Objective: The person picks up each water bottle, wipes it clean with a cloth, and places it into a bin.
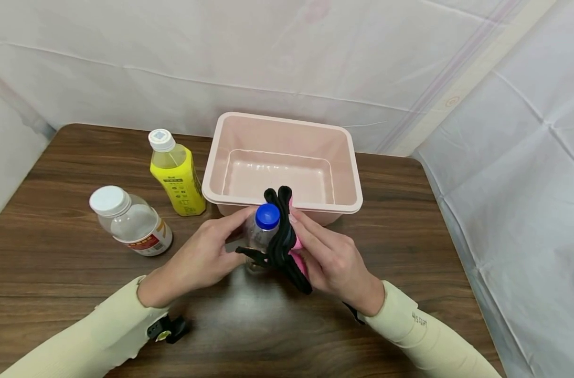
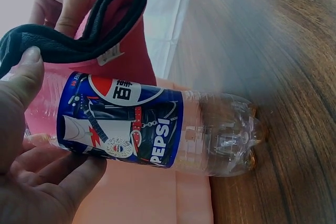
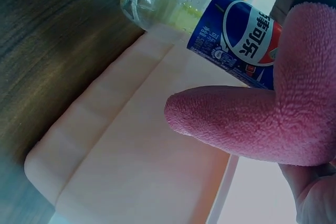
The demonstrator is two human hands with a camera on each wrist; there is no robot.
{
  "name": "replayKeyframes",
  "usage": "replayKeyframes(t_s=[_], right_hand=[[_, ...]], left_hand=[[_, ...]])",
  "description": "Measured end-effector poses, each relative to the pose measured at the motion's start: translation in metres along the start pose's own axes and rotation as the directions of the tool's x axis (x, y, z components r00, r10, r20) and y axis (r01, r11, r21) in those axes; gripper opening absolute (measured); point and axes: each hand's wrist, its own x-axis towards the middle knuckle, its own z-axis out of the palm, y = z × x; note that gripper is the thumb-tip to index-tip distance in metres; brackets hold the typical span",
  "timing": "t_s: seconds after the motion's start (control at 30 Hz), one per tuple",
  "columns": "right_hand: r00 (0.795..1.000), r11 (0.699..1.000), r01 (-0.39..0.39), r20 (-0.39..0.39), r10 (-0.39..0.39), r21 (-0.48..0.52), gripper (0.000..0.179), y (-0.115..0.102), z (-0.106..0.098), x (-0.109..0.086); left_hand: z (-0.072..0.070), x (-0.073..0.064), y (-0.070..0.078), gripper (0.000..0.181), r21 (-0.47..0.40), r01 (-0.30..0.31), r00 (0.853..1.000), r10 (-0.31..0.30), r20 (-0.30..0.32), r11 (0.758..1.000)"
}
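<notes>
Near the middle of the table, a clear Pepsi bottle [image 1: 258, 239] with a blue cap [image 1: 267, 216] stands upright in front of the pink bin. My left hand [image 1: 206, 254] grips its upper part from the left, fingers curled behind and thumb in front. Its blue Pepsi label [image 2: 121, 119] faces the left wrist camera. My right hand [image 1: 336, 260] pinches a folded pink fleecy cloth piece [image 3: 310, 87] with black trim [image 1: 282, 241], which lies against the bottle's right side. In the left wrist view, the left thumb [image 2: 30, 69] touches the black trim too.
The pale pink bin [image 1: 282, 200] sits at the table's back, right behind the hands. To its left stand a yellow drink bottle [image 1: 180, 184] and a clear white-capped jar [image 1: 136, 226]. White sheeting [image 1: 268, 58] hangs around the wooden table [image 1: 395, 226].
</notes>
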Motion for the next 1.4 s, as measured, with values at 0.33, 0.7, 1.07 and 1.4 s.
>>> replayKeyframes(t_s=[0.33, 0.7, 1.07, 1.4], right_hand=[[1.000, 1.000, -0.007, 0.017, 0.007, -0.005, 0.036, 0.000, 0.001, -0.005], [1.000, 1.000, 0.012, 0.017, -0.012, -0.027, 0.035, 0.003, 0.003, -0.013], [0.998, 1.000, 0.008, 0.064, -0.008, -0.007, 0.035, 0.005, 0.011, -0.029], [0.978, 0.998, -0.024, 0.205, 0.034, -0.052, 0.037, 0.006, 0.024, -0.047]], left_hand=[[0.000, 0.000, -0.001, 0.064, 0.063, -0.042, 0.999, 0.043, -0.025, 0.997], [0.001, 0.001, -0.001, 0.068, 0.066, -0.060, 0.997, 0.063, -0.036, 0.996], [0.002, 0.000, -0.002, 0.071, 0.061, -0.066, 0.996, 0.069, -0.049, 0.996], [0.003, 0.000, -0.001, 0.072, 0.037, -0.053, 0.998, 0.054, -0.039, 0.998]])
